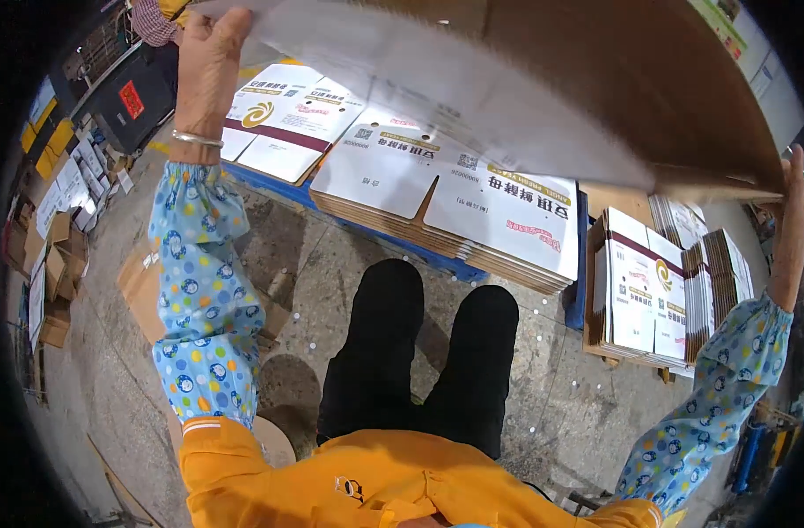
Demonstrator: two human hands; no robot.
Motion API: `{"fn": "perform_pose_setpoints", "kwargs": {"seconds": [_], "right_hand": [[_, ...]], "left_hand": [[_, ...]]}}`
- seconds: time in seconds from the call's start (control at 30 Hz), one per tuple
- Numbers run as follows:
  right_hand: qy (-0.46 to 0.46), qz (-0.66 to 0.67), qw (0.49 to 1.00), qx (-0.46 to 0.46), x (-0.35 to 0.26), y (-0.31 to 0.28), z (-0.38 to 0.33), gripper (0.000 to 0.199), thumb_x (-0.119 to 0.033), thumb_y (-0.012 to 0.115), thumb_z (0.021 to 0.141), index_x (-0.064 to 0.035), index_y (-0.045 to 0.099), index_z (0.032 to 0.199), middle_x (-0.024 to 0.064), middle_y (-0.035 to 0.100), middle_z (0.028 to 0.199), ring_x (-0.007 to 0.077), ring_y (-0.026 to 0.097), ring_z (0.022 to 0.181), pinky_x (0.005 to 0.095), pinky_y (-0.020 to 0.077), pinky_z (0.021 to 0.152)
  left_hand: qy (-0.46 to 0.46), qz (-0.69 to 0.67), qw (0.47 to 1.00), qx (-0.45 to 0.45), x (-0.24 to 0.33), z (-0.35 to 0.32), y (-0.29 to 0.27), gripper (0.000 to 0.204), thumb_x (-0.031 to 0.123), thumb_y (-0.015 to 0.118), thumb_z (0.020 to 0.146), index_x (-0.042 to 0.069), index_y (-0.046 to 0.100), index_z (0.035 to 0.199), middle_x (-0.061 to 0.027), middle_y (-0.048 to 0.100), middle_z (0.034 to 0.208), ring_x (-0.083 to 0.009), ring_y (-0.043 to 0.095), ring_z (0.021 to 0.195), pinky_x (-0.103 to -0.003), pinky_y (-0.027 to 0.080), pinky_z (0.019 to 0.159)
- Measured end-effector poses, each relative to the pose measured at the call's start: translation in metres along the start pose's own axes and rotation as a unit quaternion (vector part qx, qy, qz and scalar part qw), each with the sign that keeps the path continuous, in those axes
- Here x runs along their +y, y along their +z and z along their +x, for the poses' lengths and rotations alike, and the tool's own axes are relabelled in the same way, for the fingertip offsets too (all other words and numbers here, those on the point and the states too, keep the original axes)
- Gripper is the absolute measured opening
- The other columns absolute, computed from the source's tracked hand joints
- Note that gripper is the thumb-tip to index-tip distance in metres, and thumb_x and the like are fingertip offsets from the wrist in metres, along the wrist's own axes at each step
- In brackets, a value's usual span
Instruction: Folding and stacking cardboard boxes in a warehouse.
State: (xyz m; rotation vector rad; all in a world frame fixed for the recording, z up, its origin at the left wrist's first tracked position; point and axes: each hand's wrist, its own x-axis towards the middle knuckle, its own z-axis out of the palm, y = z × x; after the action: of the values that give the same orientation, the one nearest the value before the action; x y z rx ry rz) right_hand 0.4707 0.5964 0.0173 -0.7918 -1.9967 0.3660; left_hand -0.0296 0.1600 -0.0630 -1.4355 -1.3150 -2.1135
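Note:
A large cardboard sheet (675,97), white on one face and brown on the other, is raised across the top of the view and looks bent and slightly blurred. My left hand (212,57) grips its left end, with the fingers partly hidden behind it. At its right end, my right hand (793,198) holds the lower corner with the fingers closed on the edge. Below the sheet lies a stack of flat white printed cartons (455,198) with slotted flaps. Another flat white carton pile (287,123), with a dark red stripe and gold swirl, sits to its left.
The stacks rest on a blue pallet (367,233). More folded cartons (639,290) stand on the right. Brown cardboard pieces (142,290) lie on the concrete floor (543,422) at left, near cardboard scraps (63,273) and a black case (133,101). A round stool (274,440) is beside me.

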Motion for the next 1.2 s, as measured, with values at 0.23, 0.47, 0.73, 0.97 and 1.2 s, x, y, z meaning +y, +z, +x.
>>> {"fn": "perform_pose_setpoints", "kwargs": {"seconds": [0.23,0.47,0.73,0.97,1.2], "right_hand": [[-0.162,0.208,0.963,-0.059,0.041,-0.034,0.003,0.043,-0.039,0.035,0.095,-0.0026,0.054,0.109,0.0083,0.06,0.097,0.0139,0.058,0.091,0.0262,0.0451,0.083],[0.015,0.281,0.955,-0.097,0.079,0.121,-0.055,0.015,-0.005,0.051,0.085,-0.0016,0.06,0.096,0.0068,0.054,0.102,0.0186,0.055,0.096,0.0283,0.0483,0.078],[0.141,0.375,0.901,-0.168,0.106,0.23,-0.102,0.045,-0.029,0.061,0.082,-0.0012,0.051,0.116,0.0084,0.056,0.108,0.0152,0.052,0.099,0.0296,0.0409,0.084],[0.05,0.324,0.93,-0.166,0.035,0.21,-0.144,0.031,-0.019,0.065,0.08,0.0028,0.061,0.101,0.0068,0.063,0.09,0.0144,0.056,0.082,0.0253,0.0431,0.076],[-0.013,0.35,0.934,-0.075,-0.059,0.225,-0.19,0.026,-0.018,0.062,0.084,0.0059,0.06,0.094,0.0096,0.063,0.088,0.0147,0.055,0.079,0.0265,0.0431,0.073]], "left_hand": [[0.051,-0.02,0.998,0.023,0.06,0.013,0.061,0.051,0.021,0.063,0.081,0.001,0.042,0.122,-0.0066,0.055,0.11,-0.015,0.052,0.102,-0.028,0.045,0.084],[0.046,0.114,0.987,0.105,0.046,0.055,0.063,0.028,0.023,0.063,0.082,0.002,0.058,0.1,-0.004,0.063,0.087,-0.0131,0.06,0.079,-0.025,0.047,0.069],[0.041,0.198,0.971,0.126,0.01,0.056,0.056,0.038,0.027,0.062,0.082,0.0,0.052,0.106,-0.0088,0.058,0.101,-0.0178,0.056,0.087,-0.026,0.045,0.071],[-0.35,0.04,0.933,-0.076,-0.091,-0.153,0.1,0.024,0.031,0.054,0.086,0.007,0.058,0.087,-0.0004,0.057,0.079,-0.0114,0.054,0.076,-0.028,0.044,0.073],[-0.644,-0.306,0.695,-0.092,-0.094,-0.313,0.207,0.055,0.048,0.044,0.09,0.002,0.045,0.12,-0.0144,0.057,0.11,-0.0213,0.057,0.101,-0.036,0.047,0.088]]}}
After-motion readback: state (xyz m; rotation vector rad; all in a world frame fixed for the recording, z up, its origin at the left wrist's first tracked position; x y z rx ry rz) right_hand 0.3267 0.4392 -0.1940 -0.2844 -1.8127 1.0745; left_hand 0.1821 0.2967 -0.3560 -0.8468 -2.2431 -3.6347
